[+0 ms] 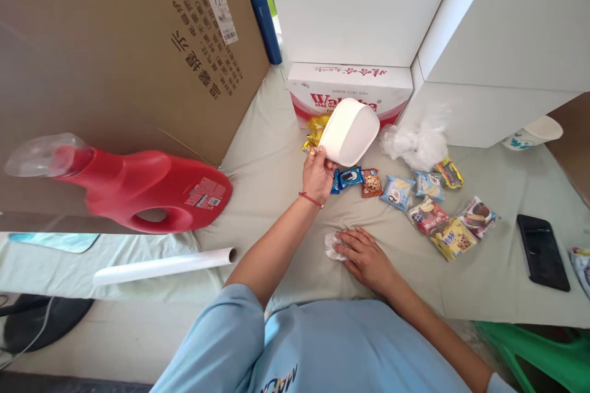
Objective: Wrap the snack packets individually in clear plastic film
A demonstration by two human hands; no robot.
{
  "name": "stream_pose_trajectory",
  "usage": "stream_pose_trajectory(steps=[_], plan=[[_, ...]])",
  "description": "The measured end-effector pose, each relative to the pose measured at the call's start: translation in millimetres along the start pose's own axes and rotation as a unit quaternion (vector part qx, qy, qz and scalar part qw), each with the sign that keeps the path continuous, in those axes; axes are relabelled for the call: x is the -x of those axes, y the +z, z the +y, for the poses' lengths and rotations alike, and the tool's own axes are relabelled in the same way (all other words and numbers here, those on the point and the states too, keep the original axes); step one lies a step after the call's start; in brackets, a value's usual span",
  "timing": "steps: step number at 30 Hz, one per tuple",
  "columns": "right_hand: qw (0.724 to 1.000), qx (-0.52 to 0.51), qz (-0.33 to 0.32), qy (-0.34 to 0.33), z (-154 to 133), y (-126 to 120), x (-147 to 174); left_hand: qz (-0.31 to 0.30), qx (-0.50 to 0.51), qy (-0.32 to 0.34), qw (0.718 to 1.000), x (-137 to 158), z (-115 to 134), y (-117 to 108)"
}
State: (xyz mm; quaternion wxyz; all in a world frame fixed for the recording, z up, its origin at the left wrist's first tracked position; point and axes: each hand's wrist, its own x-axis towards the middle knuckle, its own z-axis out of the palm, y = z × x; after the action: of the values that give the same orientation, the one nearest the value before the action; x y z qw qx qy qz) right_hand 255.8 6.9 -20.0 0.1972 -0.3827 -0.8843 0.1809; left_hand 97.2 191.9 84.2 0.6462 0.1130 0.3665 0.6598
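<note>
Head view: holding aloft, tilted, a white rounded-rectangular plastic container [349,133] in the left hand [318,175], pinched at its near left corner, before a red-and-white cardboard carton [318,83] at the far side. Nearer, resting the right hand [369,259], fingers loosely spread, on a crumpled white tissue [332,248] over pale green cloth [400,238]. As for the container, probably light, smooth and slightly flexible; best taken by rim or corner, without hard squeezing.

Room over the pale green cloth [258,153] is offered between the handled red plastic jug [133,175] and the left hand [317,178]; beyond it, passage is blocked by a red-and-white cardboard box [304,92].
</note>
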Motion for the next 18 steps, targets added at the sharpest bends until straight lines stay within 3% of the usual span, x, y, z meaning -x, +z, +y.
stream_pose_trajectory(steps=[4,8,12,15,18], plan=[[1.0,-0.003,0.002,0.004,1.8,2.7,0.2,-0.001,0.069,-0.063,0.996,-9.1,6.1,8.3],[1.0,-0.003,0.001,0.01,1.8,1.6,-0.1,-0.039,0.106,-0.077,0.991,-1.4,35.6,-8.6],[1.0,-0.01,-0.001,0.019,1.2,0.8,0.3,-0.078,0.074,-0.005,0.994,30.9,73.6,-48.3],[0.999,-0.009,-0.009,0.038,-3.1,1.9,-5.0,-0.044,0.011,0.092,0.995,68.6,91.1,-87.3],[0.998,-0.005,-0.037,0.041,-13.2,-0.8,-18.0,-0.006,-0.084,0.191,0.978,105.5,94.0,-124.4]])
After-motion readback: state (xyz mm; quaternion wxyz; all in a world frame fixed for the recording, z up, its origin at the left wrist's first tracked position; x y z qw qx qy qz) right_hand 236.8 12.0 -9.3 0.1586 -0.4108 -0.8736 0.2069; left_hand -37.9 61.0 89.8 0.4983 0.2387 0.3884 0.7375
